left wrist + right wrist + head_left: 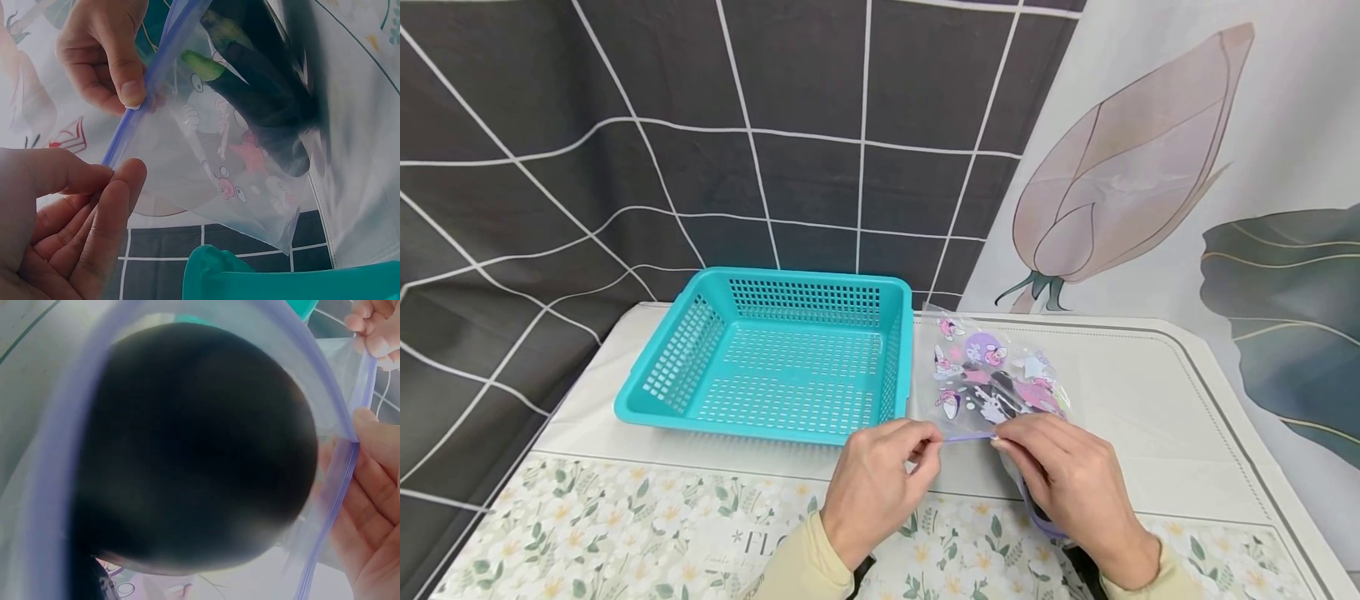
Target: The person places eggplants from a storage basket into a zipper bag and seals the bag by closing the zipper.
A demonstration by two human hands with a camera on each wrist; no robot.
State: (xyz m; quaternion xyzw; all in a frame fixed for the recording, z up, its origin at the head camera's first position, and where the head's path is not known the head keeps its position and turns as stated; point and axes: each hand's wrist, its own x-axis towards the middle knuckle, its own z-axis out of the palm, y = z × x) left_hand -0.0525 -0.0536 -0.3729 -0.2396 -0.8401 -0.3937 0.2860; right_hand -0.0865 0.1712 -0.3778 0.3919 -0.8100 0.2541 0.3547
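Observation:
A clear zip bag (958, 358) printed with pink and purple cartoon figures lies to the right of the turquoise basket. My left hand (883, 479) pinches the left end of its purple zip strip (119, 140) between thumb and forefinger. A short way along the strip, my right hand (1071, 483) pinches it too. Dark eggplants (262, 103) with green stem ends lie inside the bag, seen through the plastic. In the right wrist view the bag's mouth gapes around the rounded end of one eggplant (200, 450), beyond the pinched stretch.
The turquoise basket (632, 404), with slotted walls and nothing in it, stands left of the bag. Under everything is a table with a floral cloth (662, 525). A dark gridded curtain (805, 83) and a flower-printed one (1120, 167) hang behind.

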